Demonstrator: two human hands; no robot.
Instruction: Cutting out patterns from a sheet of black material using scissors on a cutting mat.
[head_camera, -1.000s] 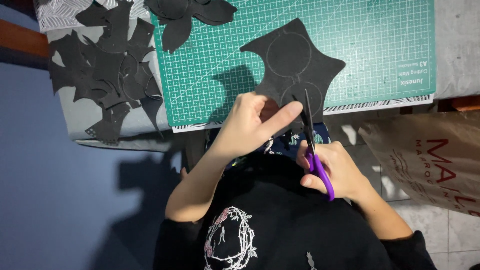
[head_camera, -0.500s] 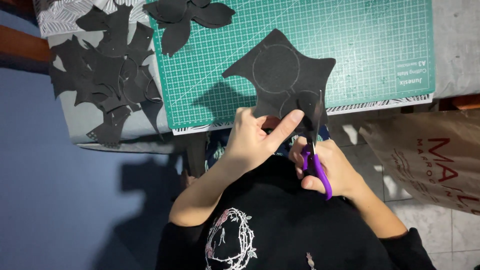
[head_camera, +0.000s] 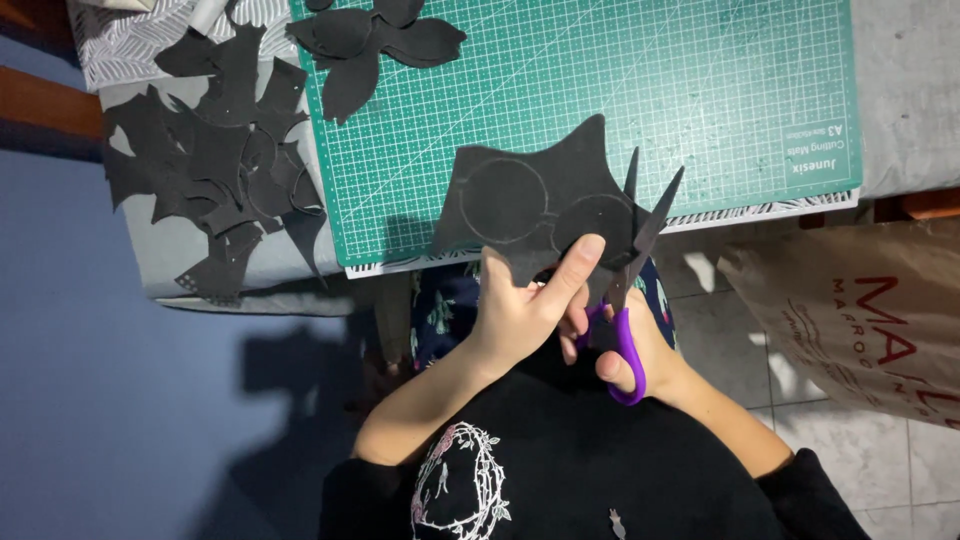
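The left hand (head_camera: 525, 310) pinches a black sheet (head_camera: 535, 205) with drawn circles just over the near edge of the green cutting mat (head_camera: 700, 90), while the right hand (head_camera: 625, 345) grips purple-handled scissors (head_camera: 630, 270), blades apart at the sheet's right edge

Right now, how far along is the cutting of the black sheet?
Done: a cut flower-like shape lies on the green cutting mat, offcuts piled beside it. In hand: left hand holds the black sheet; right hand works open purple-handled scissors. Left: both traced circles remain uncut.
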